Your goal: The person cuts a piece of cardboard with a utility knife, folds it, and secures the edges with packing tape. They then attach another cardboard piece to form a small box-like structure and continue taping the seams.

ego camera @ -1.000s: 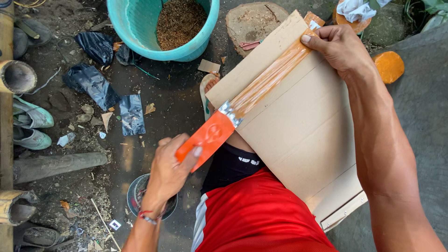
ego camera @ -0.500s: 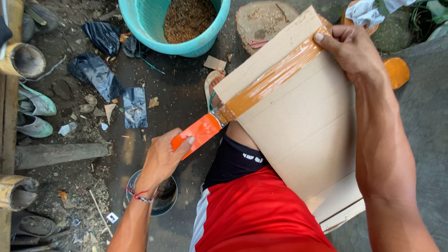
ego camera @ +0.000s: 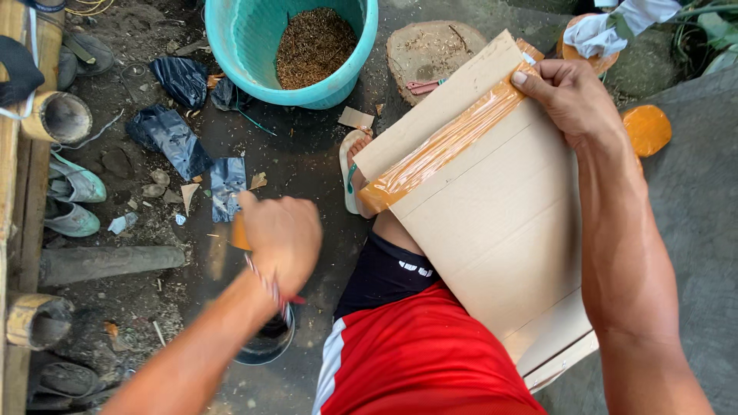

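Note:
A flat brown cardboard piece point(ego camera: 500, 223) leans on my lap, tilted up to the right. A strip of shiny orange-brown tape point(ego camera: 446, 146) runs across it near its top edge. My right hand point(ego camera: 569, 100) grips the cardboard's upper right corner, thumb pressed on the tape end. My left hand point(ego camera: 280, 238) is blurred, off to the left of the cardboard, closed on an orange tape dispenser point(ego camera: 240, 230) that is mostly hidden by the fingers. The dispenser is apart from the tape's lower left end.
A teal bucket point(ego camera: 231, 61) of brown chaff stands at the top, a wood stump point(ego camera: 430, 50) beside it. Black plastic bags point(ego camera: 169, 134), shoes point(ego camera: 73, 188), bamboo point(ego camera: 58, 115) and a log point(ego camera: 108, 261) lie left. A metal can point(ego camera: 269, 346) sits under my left wrist.
My left hand has pulled the orange dispenser away from the cardboard, down and to the left. The tape now ends at the cardboard's left edge. My right hand still holds the corner.

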### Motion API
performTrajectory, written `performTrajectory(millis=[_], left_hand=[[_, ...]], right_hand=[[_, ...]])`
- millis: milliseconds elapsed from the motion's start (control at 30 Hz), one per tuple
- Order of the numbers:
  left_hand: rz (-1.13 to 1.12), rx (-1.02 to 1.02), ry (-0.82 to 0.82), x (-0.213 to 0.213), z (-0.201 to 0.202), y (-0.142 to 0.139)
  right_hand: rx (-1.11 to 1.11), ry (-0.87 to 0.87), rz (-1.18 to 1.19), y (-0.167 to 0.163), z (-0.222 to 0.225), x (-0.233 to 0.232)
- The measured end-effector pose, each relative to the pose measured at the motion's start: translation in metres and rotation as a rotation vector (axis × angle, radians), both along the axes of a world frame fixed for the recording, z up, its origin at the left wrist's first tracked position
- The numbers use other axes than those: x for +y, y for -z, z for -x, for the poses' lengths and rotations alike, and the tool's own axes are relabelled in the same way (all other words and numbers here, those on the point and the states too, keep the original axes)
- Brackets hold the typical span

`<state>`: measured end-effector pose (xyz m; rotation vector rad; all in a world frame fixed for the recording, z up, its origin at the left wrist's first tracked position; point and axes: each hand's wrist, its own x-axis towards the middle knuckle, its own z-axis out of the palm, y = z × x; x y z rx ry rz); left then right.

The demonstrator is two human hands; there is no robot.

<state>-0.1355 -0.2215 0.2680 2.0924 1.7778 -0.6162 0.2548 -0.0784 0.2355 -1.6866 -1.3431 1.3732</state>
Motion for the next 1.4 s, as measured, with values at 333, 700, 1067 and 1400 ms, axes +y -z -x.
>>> performTrajectory(millis=[333, 700, 1067, 1400], left_hand=[[-0.563, -0.449, -0.174, 0.035, 0.047, 0.119], [-0.424, -0.477, 0.421, 0.231, -0.129, 0.202], [0.054, -1.727, -0.799, 0.082, -0.056, 0.169], [0.178, -1.654, -0.743, 0.019, -0.059, 0.106]], right_hand=[[-0.019, 0.014, -0.006, -0.007, -0.009, -0.010], [-0.153, 0.050, 0.018, -0.017, -0.013, -0.017], [-0.185, 0.034, -0.008, -0.013, -0.014, -0.015], [-0.143, 0.003, -0.018, -0.008, 0.001, -0.004]])
